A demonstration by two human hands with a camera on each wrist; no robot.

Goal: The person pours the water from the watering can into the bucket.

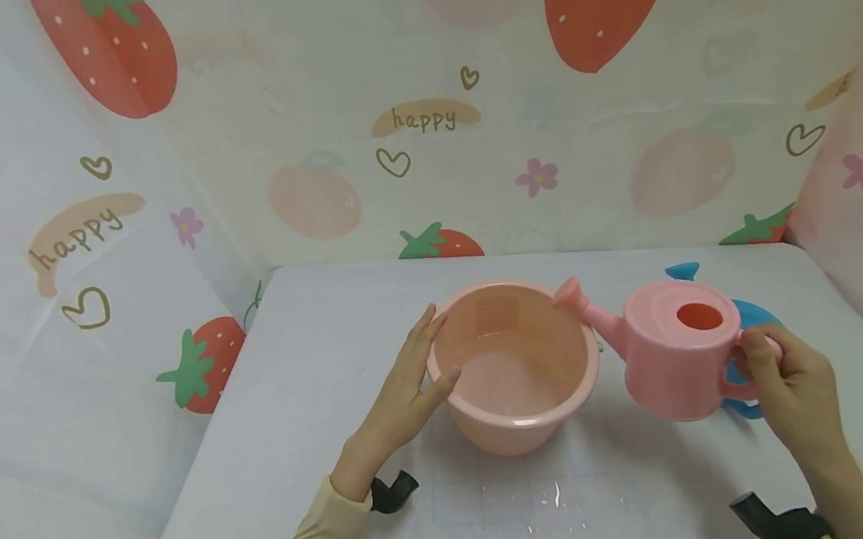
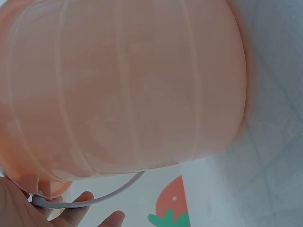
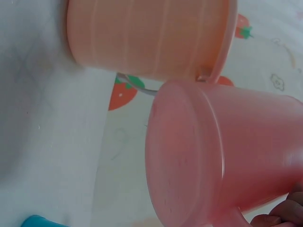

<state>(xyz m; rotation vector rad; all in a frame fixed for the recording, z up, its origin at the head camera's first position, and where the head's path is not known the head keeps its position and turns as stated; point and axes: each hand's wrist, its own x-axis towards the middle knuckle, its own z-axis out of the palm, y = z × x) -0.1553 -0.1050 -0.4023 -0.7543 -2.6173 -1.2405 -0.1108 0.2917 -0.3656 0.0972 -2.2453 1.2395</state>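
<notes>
A peach-pink plastic bucket [image 1: 507,439] stands upright on the table, with some clear water visible inside. My left hand [image 1: 398,393] rests against its left rim, fingers fairly straight and the thumb over the edge. The left wrist view shows the bucket's ribbed side [image 2: 142,85] and a grey bail handle [image 2: 94,201] by the fingers. On the right, my right hand [image 1: 800,386] grips the handle of a pink watering can [image 1: 672,378], held above the table. The can is nearly level, its spout head [image 1: 570,295] over the bucket's right rim. Its base [image 3: 175,156] faces the right wrist camera.
Partly hidden behind the pink can is a blue watering can [image 1: 758,313], its spout head and handle showing. Water drops [image 1: 557,494] lie on the white table [image 1: 315,328] in front of the bucket. Strawberry-printed sheets [image 1: 587,133] hang at the back and sides.
</notes>
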